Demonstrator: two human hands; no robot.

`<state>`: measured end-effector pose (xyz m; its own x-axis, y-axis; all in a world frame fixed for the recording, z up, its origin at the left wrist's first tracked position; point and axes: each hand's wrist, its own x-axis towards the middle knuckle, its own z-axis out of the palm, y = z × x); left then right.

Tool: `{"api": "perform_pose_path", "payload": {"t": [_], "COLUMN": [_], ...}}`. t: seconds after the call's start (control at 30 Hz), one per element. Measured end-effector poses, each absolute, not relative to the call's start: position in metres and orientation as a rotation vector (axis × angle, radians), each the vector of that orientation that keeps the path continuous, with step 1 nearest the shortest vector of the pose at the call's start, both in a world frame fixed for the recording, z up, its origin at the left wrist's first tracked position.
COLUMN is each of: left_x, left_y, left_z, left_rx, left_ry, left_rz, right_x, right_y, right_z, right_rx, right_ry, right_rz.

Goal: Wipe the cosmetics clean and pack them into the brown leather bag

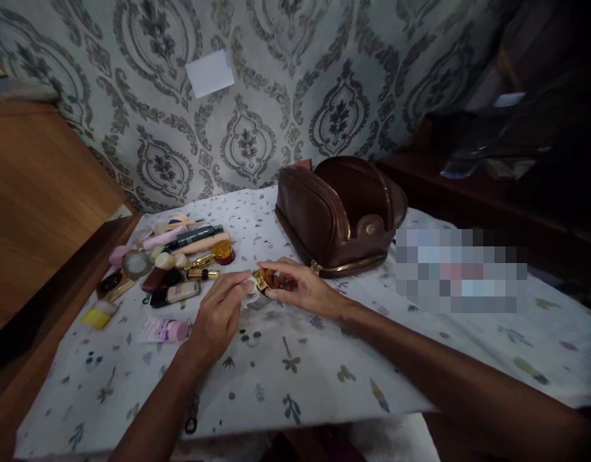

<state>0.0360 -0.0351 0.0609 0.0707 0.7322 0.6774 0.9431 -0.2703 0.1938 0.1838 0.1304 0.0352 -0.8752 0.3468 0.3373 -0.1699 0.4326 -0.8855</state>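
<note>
My right hand (299,285) closes its thumb and fingers around a small shiny gold item (262,281), too small and too covered to name. From the left, my left hand (221,314) meets it with fingers drawn together, and something whitish shows at the fingertips. What that hand grips, if anything, I cannot make out. Both hands are just above the patterned cloth (314,372), in front of an unzipped brown leather toiletry bag (309,212). Close to my left hand lie a gold tube (203,274), a foundation bottle (177,293) and a pink-capped squeeze tube (165,330).
Several cosmetics, among them a red jar with an amber lid (224,252) and a dark green tube (199,236), are heaped at the left. A wooden cabinet (49,192) borders that side. Behind is a patterned wall (247,141). A blurred-out patch (459,273) covers the right.
</note>
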Motion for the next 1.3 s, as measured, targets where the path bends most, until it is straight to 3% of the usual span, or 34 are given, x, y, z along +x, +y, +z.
{"api": "perform_pose_path", "payload": {"t": [0.57, 0.9, 1.3], "left_x": [0.024, 0.033, 0.04], "left_y": [-0.039, -0.04, -0.04], "left_z": [0.059, 0.06, 0.065], "left_rx": [-2.002, -2.032, -1.965], "left_ry": [-1.914, -1.766, -1.856], "left_rz": [-1.021, -1.045, -1.079], "right_x": [0.182, 0.184, 0.184], "right_y": [0.138, 0.131, 0.132], "right_z": [0.026, 0.033, 0.03], "right_rx": [-0.202, -0.123, -0.129], "right_ry": [-2.029, -2.245, -2.252], "right_rz": [1.798, 1.332, 1.335]}}
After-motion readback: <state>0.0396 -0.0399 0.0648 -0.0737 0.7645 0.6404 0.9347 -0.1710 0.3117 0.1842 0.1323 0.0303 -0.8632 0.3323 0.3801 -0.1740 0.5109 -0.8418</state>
